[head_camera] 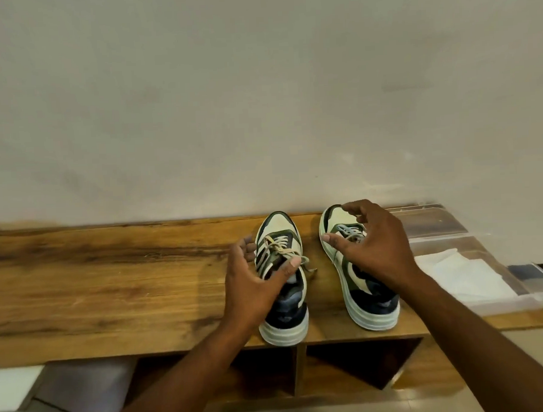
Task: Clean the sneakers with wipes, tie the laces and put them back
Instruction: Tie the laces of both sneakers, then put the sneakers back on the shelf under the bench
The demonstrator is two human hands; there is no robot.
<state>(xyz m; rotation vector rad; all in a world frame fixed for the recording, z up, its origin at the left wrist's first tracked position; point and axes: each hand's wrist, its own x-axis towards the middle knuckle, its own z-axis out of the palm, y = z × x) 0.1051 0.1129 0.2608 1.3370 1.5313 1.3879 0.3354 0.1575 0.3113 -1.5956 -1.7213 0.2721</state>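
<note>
1. A plain pale wall [259,97] stands behind a long wooden table [111,275] with strong brown grain; the left half of its top is bare wood, open for moving.
2. Two sneakers stand side by side on the table, toes to the wall, heels at the front edge. The left sneaker [284,317] has its thick white sole a little over that edge. The right sneaker [360,283] lies near, not touching it.
3. Both shoes are cream, dark green and navy, with rounded toes and ribbed soles.
4. The left hand [252,287] is on the left shoe, fingers spread and relaxed, the thumb on the beige laces [281,249], which look knotted, though blur makes this unsure.
5. The right hand [378,248] is over the right shoe's laces, fingers loosely bent; whether its grip pinches a lace, I cannot tell.
6. At the right end lies a clear plastic box [451,229] with a white wipe [463,275] on it.
7. Under the table are open wooden compartments [358,367].
</note>
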